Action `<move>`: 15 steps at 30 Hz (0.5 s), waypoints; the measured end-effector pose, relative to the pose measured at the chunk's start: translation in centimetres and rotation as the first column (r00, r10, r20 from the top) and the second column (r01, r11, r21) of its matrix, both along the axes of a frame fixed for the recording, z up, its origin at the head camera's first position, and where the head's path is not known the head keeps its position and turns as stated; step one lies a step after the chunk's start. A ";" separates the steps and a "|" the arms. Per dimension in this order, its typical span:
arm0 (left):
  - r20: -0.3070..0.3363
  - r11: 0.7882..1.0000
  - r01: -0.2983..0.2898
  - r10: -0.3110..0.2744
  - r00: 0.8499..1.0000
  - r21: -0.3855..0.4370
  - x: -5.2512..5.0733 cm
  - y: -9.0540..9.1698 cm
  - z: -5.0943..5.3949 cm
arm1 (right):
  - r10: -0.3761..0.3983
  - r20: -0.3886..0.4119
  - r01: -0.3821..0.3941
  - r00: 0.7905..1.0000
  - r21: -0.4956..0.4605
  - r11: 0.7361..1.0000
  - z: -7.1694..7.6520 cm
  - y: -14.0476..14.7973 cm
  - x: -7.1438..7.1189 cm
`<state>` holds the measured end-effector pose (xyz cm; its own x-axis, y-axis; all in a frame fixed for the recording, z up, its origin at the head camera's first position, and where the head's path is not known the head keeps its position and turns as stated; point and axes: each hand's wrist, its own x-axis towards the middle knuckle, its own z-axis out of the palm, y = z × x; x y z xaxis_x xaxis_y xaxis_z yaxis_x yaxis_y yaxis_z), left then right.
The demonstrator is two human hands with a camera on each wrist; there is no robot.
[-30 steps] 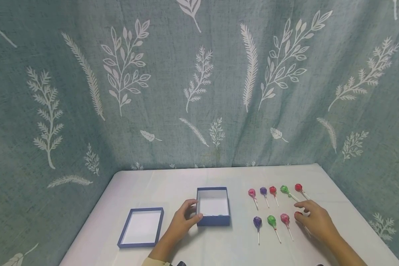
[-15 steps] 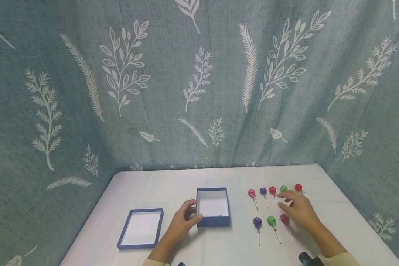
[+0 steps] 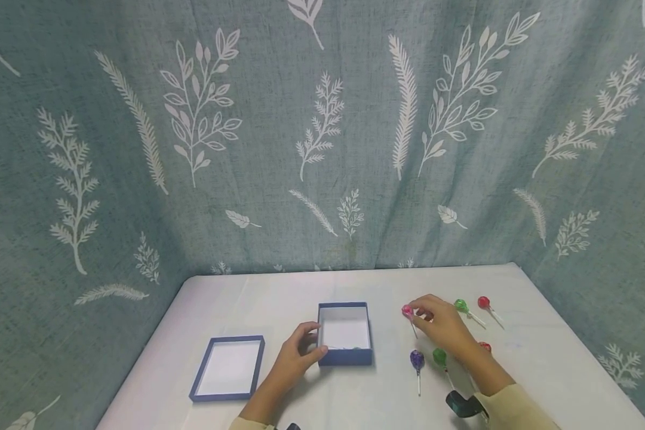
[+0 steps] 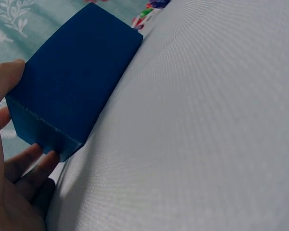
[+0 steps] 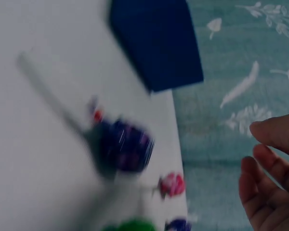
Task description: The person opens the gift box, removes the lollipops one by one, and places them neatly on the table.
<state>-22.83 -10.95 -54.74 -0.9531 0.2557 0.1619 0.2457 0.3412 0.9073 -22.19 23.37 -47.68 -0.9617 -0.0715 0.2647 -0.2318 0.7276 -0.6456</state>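
Observation:
My left hand (image 3: 295, 357) holds the left side of an open blue box (image 3: 345, 357) with a white inside; its thumb is at the front corner. The left wrist view shows fingertips against the box (image 4: 82, 72). Something small and pale lies inside, mostly hidden by the front wall. Above the back row of lollipops, my right hand (image 3: 441, 322) has its fingertips beside a pink lollipop (image 3: 407, 310). In the right wrist view the fingers look loosely bent with nothing between them, and a blurred purple lollipop (image 5: 127, 147) is close. The hand and forearm cover other lollipops.
The blue-edged box lid (image 3: 228, 397) lies inside-up at the left. On the white table are a purple lollipop (image 3: 417, 359), a green one (image 3: 439, 357), another green (image 3: 461, 306), and red ones (image 3: 484, 302) at the right. A patterned curtain (image 3: 322, 149) stands behind.
My right hand has swept left from the red lollipop at the right, over the back row, to the pink lollipop. The left hand and box have stayed put.

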 end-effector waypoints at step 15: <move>0.040 0.999 0.025 -0.026 0.999 0.020 1.5 0.4 3.2 | 0.357 0.003 -0.355 0.934 -0.099 0.930 0.3 -8.8 -1.6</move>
<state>-21.37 -10.52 -51.51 -0.9522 0.2769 0.1287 0.2171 0.3176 0.9230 -23.74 14.58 -47.40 -0.8831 -0.3852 0.2678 -0.4500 0.5345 -0.7154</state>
